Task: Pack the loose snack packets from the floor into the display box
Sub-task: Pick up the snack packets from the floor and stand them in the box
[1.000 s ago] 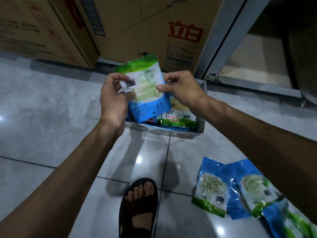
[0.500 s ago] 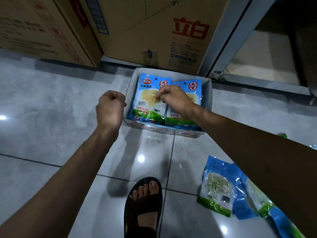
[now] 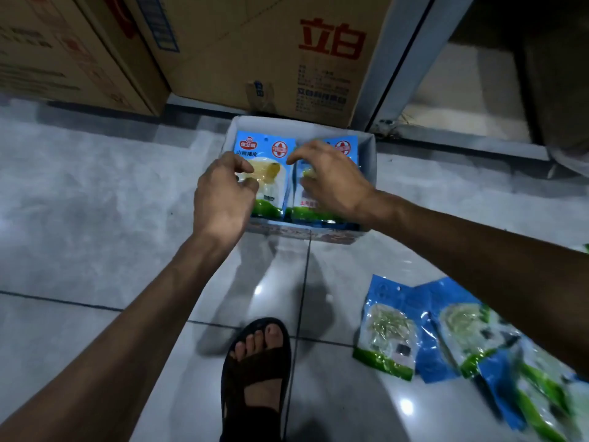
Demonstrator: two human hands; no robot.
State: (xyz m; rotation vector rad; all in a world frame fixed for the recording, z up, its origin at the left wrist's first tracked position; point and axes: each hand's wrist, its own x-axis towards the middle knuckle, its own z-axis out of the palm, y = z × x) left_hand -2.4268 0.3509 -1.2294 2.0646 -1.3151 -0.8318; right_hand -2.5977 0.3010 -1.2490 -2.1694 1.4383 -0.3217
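**Both hands over the packets in the box**

Since half a second before, the left hand (image 3: pixel 223 193) had moved from outside the left wall of the box (image 3: pixel 371 164) to a place over it, and its tight fist had loosened. The right hand (image 3: pixel 331 180) had stayed over the box.

The box stood on the floor (image 3: pixel 95 202), with its open top facing up. Two packets lay flat inside it, side by side and face up. The left hand was above the left packet (image 3: pixel 267 148). Its fingers were curled and the thumb stood a little apart from the forefinger, at the clear window of the packet. Whether they pinched the packet or only touched it, I could not tell. The right hand covered most of the right packet (image 3: pixel 345 146). Its thumb was spread away from the bent fingers, and the fingertips were hidden under the hand, so I could not tell its hold either.

The loose packets (image 3: pixel 387 330) lay in front of the box and to its right, overlapping each other, well apart from it. A big carton (image 3: pixel 271 43) stood just behind the box. A foot (image 3: pixel 261 346) in a dark sandal was in front of the box.
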